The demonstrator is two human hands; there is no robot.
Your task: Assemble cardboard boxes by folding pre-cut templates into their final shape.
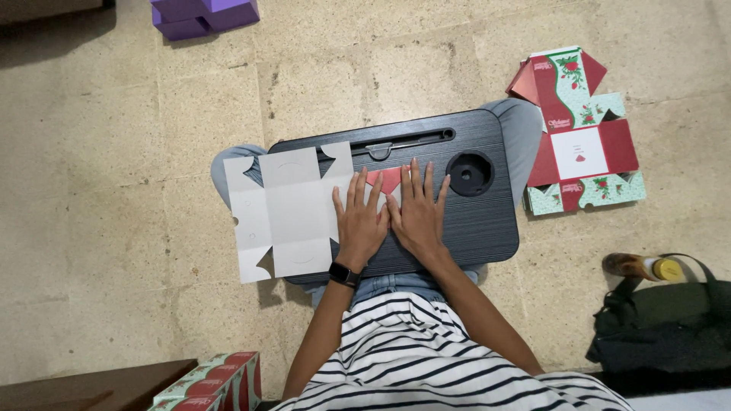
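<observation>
Both hands pressing a flat box blank on the lap tabletop.
Left hand (360, 221) and right hand (417, 213), fingers spread flat, holding nothing, pin the box blank (293, 209) at its right edge; the card looks light, stiff, creasable, best gripped by its edges.

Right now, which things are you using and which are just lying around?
In use:
left hand
right hand
flat cardboard box blank
black lap desk

Lying about:
stack of printed box blanks
purple blocks
bottle
dark bag
folded boxes

light: even, soft, indoor | shadows: faint, dark corners | focus: sharp | edges: slight wide-angle bend
</observation>
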